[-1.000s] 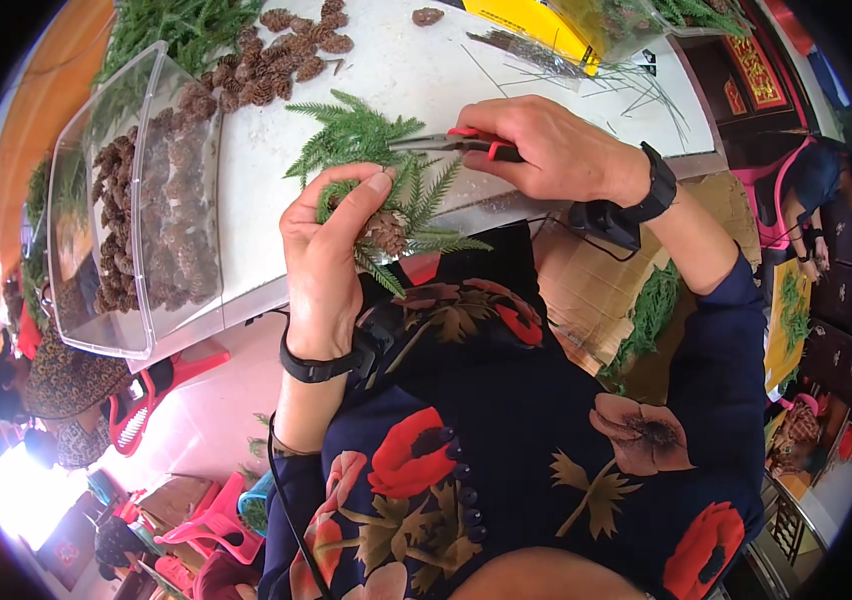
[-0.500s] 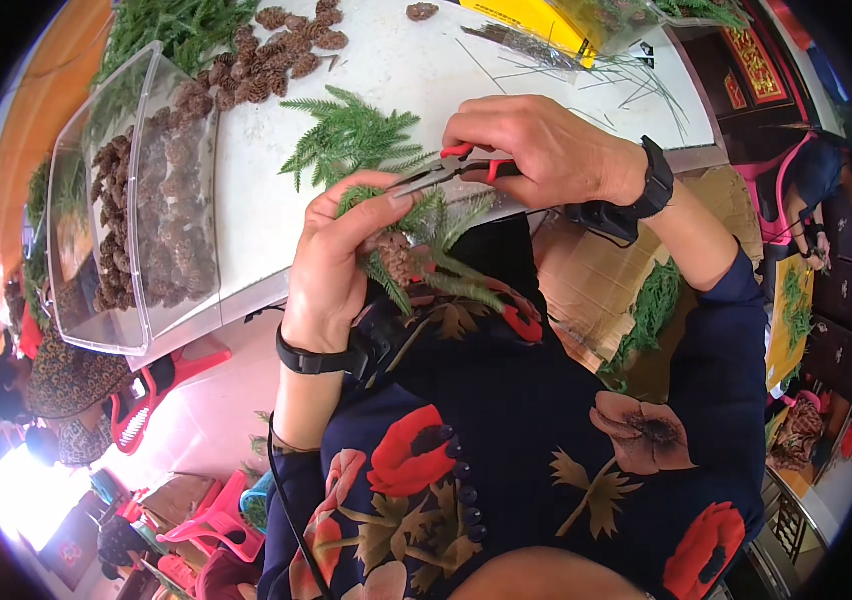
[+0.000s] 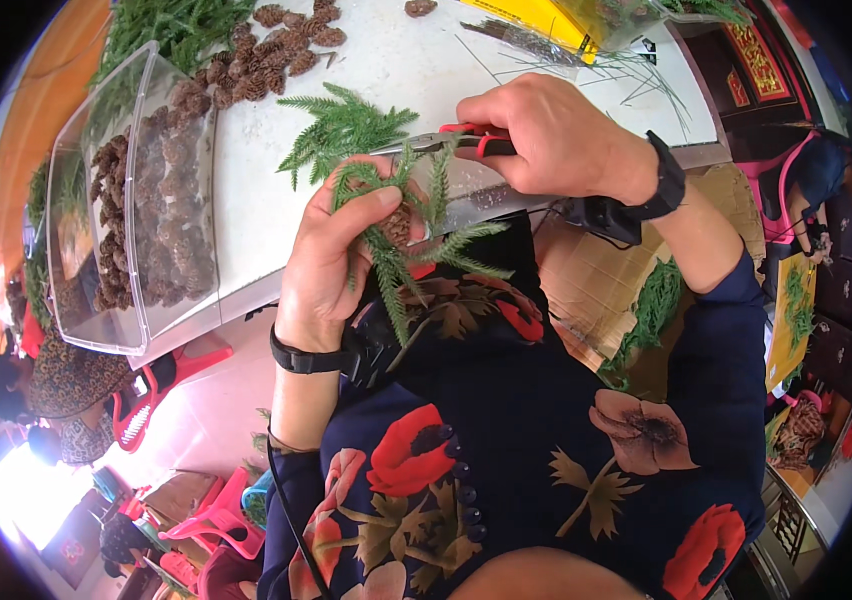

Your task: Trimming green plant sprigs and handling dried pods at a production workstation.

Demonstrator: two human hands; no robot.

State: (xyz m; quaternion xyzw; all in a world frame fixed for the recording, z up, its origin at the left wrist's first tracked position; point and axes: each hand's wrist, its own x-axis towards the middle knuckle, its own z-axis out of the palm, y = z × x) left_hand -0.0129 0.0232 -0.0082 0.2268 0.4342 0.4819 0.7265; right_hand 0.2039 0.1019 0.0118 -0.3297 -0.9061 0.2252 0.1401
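Fingers of the left hand (image 3: 331, 265) clench a small bundle of green fir sprigs (image 3: 416, 225) around a pine cone (image 3: 398, 228), held up off the table (image 3: 266, 200) at about the picture's centre, presumably so the stems stay gathered and reachable. Right hand (image 3: 551, 140), at 1 o'clock from the bundle, grasps red-handled pliers (image 3: 471, 140), its fingers wrapped tight round the handles; the metal nose points toward the sprig tops, apparently to nip or bind them. Both wrists wear dark bands.

Just beyond the bundle, at 12 o'clock, a loose fir sprig (image 3: 341, 125) lies on the white table. Further, at 11 o'clock, loose pine cones (image 3: 281, 40) sit in a heap. At 9 o'clock a clear plastic box (image 3: 136, 200) with its lid open holds more cones, likely sorted stock kept within reach. At 1 o'clock on the far table edge lies a flat yellow package (image 3: 546, 18) beside scattered pine needles (image 3: 596, 65).
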